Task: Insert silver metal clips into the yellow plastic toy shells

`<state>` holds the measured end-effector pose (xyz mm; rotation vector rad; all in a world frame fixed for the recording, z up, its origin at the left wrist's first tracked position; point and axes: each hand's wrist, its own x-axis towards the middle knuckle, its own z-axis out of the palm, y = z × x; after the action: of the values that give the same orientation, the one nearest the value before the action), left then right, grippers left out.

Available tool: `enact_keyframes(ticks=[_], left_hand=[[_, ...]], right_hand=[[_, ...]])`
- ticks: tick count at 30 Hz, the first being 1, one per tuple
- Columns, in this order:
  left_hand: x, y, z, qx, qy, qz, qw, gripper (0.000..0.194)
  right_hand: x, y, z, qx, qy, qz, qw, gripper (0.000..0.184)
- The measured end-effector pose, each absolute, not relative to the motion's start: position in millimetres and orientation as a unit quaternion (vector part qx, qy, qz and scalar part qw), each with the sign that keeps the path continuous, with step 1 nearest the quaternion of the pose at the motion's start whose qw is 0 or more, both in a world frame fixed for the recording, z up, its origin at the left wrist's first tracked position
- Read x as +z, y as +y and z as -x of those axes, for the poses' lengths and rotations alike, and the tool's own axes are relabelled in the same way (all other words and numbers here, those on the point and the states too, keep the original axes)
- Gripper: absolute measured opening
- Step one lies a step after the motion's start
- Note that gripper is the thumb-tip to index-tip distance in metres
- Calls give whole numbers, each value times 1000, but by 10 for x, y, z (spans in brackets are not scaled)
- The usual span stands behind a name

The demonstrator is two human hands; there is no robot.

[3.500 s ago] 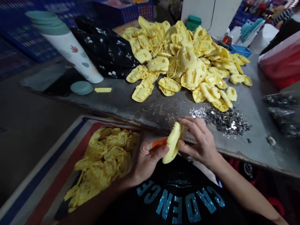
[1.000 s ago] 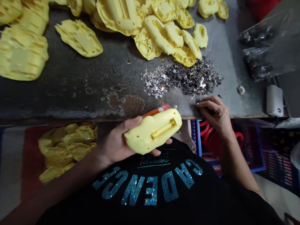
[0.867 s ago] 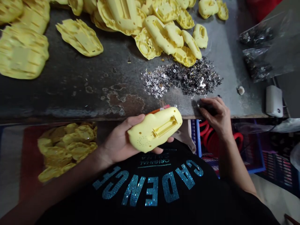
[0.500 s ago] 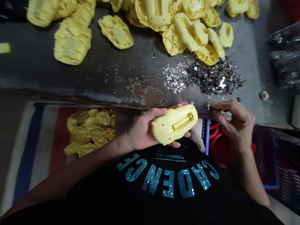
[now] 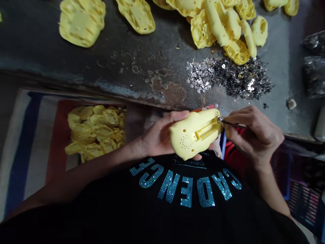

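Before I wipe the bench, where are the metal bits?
In the head view, the metal bits lie right of centre on the bench, between the yellow shells and the right hand.

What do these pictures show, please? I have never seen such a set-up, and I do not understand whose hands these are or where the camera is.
There is no machine here: the bare hands belong to the person who wears the camera. It sits on the head and looks forward and down, so every picture is taken from there. The left hand holds a yellow shell with a long slot. The right hand pinches a thin dark piece, too small to name; its shiny tip is at the slot's end.

On the grey table lie loose shells and a heap of metal bits. Below the table edge, on the person's left, more shells lie beside striped cloth.
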<state>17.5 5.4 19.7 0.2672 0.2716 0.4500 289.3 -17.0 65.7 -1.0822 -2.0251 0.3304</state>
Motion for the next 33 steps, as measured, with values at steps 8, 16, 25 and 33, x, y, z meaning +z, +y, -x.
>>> enact_keyframes(ticks=[8,16,25,33], left_hand=[[245,-13,-188,236,160,-161,945,101],[236,-17,-250,256,169,-206,929,109],[210,-9,-259,268,162,-164,935,106],[225,16,-291,293,180,-163,924,115]], right_hand=[[628,-194,-2881,59,-817,422,388,26],[628,-284,-2892,-26,-851,409,328,36],[625,-292,-2847,-25,-834,432,342,46],[584,-294,-2814,-50,-840,429,329,48]])
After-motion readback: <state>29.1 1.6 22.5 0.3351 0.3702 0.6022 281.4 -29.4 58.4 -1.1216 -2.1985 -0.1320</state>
